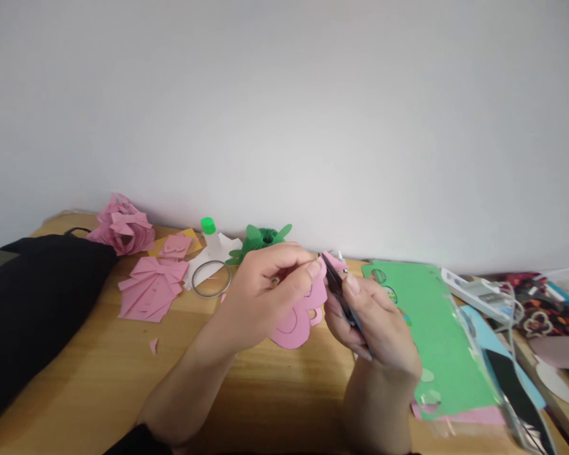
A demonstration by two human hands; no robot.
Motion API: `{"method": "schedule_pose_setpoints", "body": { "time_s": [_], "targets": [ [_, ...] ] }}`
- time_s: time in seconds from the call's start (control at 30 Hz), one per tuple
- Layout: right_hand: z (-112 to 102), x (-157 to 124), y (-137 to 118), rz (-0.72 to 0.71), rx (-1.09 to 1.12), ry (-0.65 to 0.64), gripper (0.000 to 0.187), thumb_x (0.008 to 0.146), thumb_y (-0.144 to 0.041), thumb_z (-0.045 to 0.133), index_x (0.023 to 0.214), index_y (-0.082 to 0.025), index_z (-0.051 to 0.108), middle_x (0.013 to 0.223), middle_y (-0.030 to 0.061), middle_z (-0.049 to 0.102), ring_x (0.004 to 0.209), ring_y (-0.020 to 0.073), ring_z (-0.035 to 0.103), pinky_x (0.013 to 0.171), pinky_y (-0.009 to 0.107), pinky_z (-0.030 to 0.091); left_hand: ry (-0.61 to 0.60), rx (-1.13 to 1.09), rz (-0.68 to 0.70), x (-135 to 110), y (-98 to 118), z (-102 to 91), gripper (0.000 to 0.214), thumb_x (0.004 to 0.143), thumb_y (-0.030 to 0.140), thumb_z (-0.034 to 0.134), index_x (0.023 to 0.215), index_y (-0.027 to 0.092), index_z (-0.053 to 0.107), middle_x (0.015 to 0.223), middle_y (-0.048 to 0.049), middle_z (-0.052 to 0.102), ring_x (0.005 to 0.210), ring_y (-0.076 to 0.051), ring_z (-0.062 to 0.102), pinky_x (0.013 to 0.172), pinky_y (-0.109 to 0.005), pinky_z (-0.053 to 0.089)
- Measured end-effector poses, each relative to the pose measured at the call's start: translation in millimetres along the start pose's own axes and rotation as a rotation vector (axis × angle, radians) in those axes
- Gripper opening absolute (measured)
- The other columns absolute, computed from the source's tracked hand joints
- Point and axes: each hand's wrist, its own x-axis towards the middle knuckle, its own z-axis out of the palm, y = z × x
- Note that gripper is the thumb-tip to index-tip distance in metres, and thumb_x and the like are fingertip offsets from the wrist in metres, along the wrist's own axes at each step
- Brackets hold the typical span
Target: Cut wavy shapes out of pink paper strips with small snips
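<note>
My left hand (pixel 270 291) pinches a pink paper cutout (pixel 294 328) between thumb and fingers, near its upper edge. The cutout has rounded lobes, drawn dark curves and an opening at its right side. My right hand (pixel 374 316) is closed around a pair of small dark scissors (pixel 334 281), whose blades point up and left against the paper's upper right edge. Fingers hide most of the handles. Both hands are raised over the wooden table (pixel 279 392).
Folded pink papers (pixel 154 287), a pink paper ball (pixel 123 224), a glue stick (pixel 211 235), a metal ring (pixel 211 279) and a green paper piece (pixel 265 239) lie at the back left. Green sheets (pixel 446 335) and a white device (pixel 483 296) are right; black cloth (pixel 38 303) is left.
</note>
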Motion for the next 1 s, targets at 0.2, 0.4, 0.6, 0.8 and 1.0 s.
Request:
{"method": "schedule_pose_setpoints", "body": {
  "time_s": [0.2, 0.4, 0.6, 0.8, 1.0],
  "targets": [
    [-0.7, 0.4, 0.3, 0.005, 0.014, -0.031, 0.045, 0.102, -0.045, 0.044, 0.065, -0.019, 0.049, 0.040, -0.0113, 0.031, 0.030, 0.0038, 0.012, 0.030, 0.020, 0.009, -0.027, -0.010, 0.038, -1.5, 2.0, -2.8, 0.031, 0.089, 0.015, 0.050, 0.058, 0.020, 0.050, 0.058, 0.0034, 0.054, 0.058, -0.011, 0.049, 0.058, -0.025, 0.044],
    [1.5, 1.2, -1.8, -0.007, -0.009, -0.030, 0.044, 0.101, -0.045, 0.046, 0.066, -0.020, 0.048, 0.041, -0.0112, 0.031, 0.031, 0.0044, 0.013, 0.030, 0.022, 0.009, -0.053, -0.016, 0.050, -0.4, 2.5, -4.6, 0.033, 0.090, 0.015, 0.051, 0.058, 0.020, 0.053, 0.057, 0.0027, 0.059, 0.059, -0.012, 0.051, 0.060, -0.026, 0.045],
    [2.5, 0.5, -4.1, -0.015, -0.056, -0.032, 0.044, 0.101, -0.045, 0.046, 0.065, -0.020, 0.047, 0.041, -0.0114, 0.031, 0.031, 0.0048, 0.014, 0.031, 0.022, 0.010, -0.090, -0.043, 0.043, -0.1, 2.1, -7.1, 0.033, 0.090, 0.015, 0.050, 0.057, 0.020, 0.051, 0.057, 0.0034, 0.061, 0.057, -0.011, 0.054, 0.059, -0.025, 0.046],
    [3.2, -0.8, -6.0, 0.014, -0.067, -0.012, 0.045, 0.099, -0.048, 0.049, 0.064, -0.021, 0.045, 0.042, -0.0114, 0.031, 0.031, 0.0042, 0.015, 0.031, 0.021, 0.010, -0.096, -0.030, 0.053, 0.0, 4.2, -8.2, 0.034, 0.090, 0.016, 0.050, 0.056, 0.021, 0.052, 0.059, 0.0029, 0.062, 0.060, -0.012, 0.056, 0.064, -0.027, 0.048],
    [0.1, -3.8, -2.2, 0.035, -0.008, 0.071, 0.043, 0.098, -0.052, 0.048, 0.071, -0.019, 0.051, 0.041, -0.0120, 0.030, 0.030, 0.0039, 0.013, 0.030, 0.019, 0.008, -0.024, 0.004, 0.033, -0.6, 2.7, -7.6, 0.031, 0.088, 0.016, 0.053, 0.058, 0.020, 0.056, 0.057, 0.0031, 0.054, 0.057, -0.011, 0.049, 0.057, -0.025, 0.043]
  ]
}}
